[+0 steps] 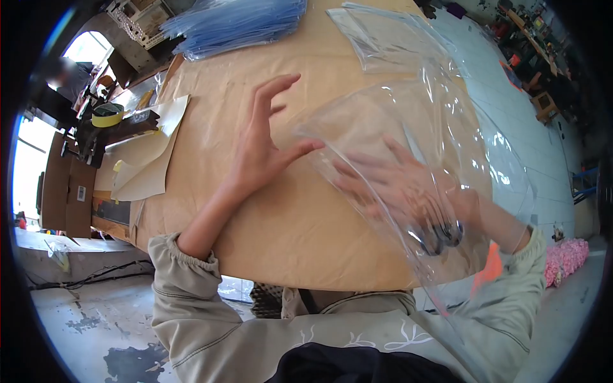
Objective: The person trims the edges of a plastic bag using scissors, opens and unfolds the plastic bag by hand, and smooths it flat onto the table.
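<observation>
A large clear plastic sheet or bag (383, 115) spreads over the right half of the brown-covered table (306, 249) and hangs past its edge. Beside its left corner is my left hand (258, 143), with fingers curved and spread; the thumb tip is at the plastic's edge, and whether it touches I cannot tell. My right hand (399, 182) shows through the plastic, fingers stretched out toward the left. Whether that hand is inside the plastic or beneath it is unclear. Folds and dark reflections gather near the right wrist.
A stack of bluish clear plastic pieces (239, 25) lies at the back, with flat clear plastic pieces (389, 38) to its right. On the left are a paper sheet (153, 159) and a yellow tape roll (107, 115) on a dark tool. A pink bundle (566, 262) sits at the far right.
</observation>
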`<state>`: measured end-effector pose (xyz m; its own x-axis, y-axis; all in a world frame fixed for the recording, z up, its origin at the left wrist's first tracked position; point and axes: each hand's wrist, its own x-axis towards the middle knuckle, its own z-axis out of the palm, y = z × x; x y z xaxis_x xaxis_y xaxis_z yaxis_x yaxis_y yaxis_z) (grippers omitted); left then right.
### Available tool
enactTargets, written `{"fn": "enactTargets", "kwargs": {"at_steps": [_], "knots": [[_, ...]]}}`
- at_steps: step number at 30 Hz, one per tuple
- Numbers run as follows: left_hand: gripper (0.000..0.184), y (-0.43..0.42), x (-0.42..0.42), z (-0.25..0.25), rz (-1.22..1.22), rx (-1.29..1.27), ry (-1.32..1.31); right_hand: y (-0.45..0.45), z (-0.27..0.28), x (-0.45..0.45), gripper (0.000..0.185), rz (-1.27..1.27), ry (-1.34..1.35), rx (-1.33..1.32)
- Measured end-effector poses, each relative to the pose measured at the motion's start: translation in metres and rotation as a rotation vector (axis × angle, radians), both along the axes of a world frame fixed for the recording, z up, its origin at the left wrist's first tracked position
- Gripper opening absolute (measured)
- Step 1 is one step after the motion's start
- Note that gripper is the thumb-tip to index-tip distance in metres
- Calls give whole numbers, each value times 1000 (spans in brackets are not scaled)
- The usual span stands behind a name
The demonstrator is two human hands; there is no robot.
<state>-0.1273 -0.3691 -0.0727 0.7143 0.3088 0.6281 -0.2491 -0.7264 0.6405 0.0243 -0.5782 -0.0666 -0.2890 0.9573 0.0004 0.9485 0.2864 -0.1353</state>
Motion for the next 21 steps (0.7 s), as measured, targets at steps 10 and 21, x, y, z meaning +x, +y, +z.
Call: {"fn": "enactTargets", "kwargs": {"at_steps": [10, 21], "knots": [[31, -21, -5, 9, -332, 68, 422, -121, 27, -32, 68, -162, -27, -271], [54, -14, -6, 8, -375, -916, 287, 15, 40, 1, 80, 21, 94, 250]]}}
